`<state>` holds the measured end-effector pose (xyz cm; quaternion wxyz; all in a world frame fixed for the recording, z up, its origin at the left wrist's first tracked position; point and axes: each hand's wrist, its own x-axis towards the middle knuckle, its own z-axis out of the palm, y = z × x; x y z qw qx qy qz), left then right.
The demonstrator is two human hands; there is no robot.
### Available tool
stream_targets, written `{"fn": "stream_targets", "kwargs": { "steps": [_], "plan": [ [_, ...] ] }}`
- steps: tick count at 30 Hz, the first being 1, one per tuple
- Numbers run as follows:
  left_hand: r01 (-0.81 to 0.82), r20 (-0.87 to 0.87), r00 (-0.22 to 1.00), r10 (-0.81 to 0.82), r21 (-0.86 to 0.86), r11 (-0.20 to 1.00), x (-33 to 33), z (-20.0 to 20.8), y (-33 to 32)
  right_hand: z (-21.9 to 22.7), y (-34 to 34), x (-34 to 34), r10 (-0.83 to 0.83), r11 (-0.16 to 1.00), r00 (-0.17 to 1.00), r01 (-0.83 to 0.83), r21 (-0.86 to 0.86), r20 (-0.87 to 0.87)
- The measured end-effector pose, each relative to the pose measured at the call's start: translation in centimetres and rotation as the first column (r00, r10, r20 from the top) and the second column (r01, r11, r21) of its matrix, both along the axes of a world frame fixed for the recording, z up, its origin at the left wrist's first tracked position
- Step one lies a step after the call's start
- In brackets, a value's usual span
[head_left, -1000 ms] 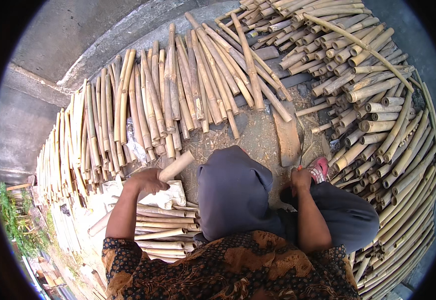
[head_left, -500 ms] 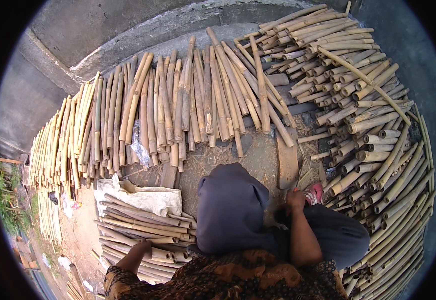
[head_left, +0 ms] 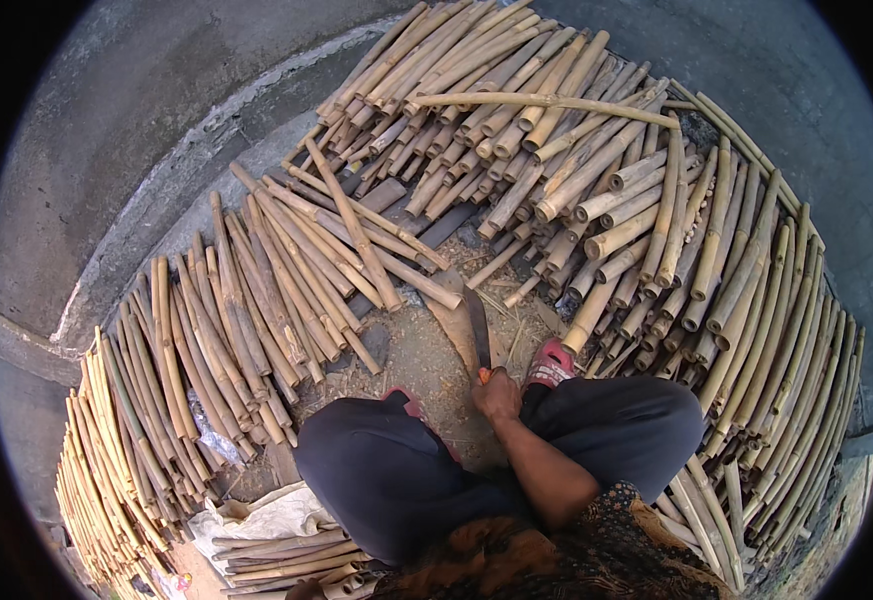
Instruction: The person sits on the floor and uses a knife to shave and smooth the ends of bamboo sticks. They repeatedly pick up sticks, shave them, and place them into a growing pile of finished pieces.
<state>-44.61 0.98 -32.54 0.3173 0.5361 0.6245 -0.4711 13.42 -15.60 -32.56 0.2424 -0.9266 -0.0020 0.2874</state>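
Orange-handled knife (head_left: 478, 330), clasped by the right hand (head_left: 497, 394), juts beyond its fingers; bamboo poles (head_left: 291, 562) surround the left hand (head_left: 306, 590), fingers unclear.

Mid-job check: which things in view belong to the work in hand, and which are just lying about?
Likely part of the work:
- long-bladed knife, gripped in the right hand
- bamboo poles near the left hand, mostly out of frame
- probably the large bamboo stacks

Apparently just lying about:
- crumpled plastic
- pale sack, untouched as far as visible
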Motion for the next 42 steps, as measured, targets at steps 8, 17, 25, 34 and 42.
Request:
{"fn": "stream_targets", "kwargs": {
  "steps": [8,17,25,34,42],
  "plan": [
    [-0.040,0.138,0.990,0.020,0.140,0.989,11.2,0.6,7.5,-2.4,-2.2,1.1,-0.064,0.998,0.981,0.066,0.004,-0.186],
    [-0.031,0.212,0.977,-0.002,0.151,0.988,17.7,1.3,9.6,-3.4,-2.3,1.6,-0.090,0.995,0.964,0.099,0.026,-0.251],
    [0.007,0.196,0.980,-0.033,0.133,0.991,19.9,1.1,10.7,-3.4,-2.7,1.5,-0.108,0.990,0.952,0.130,0.062,-0.285],
    [-0.013,0.185,0.983,-0.003,0.088,0.996,18.1,0.8,11.7,-2.9,-2.1,1.3,-0.117,0.986,0.947,0.148,0.083,-0.299],
    [0.343,0.367,0.903,-0.223,-0.304,0.889,24.9,12.0,14.8,-3.4,-1.9,1.3,-0.114,0.985,0.951,0.146,0.093,-0.289]
  ]
}}
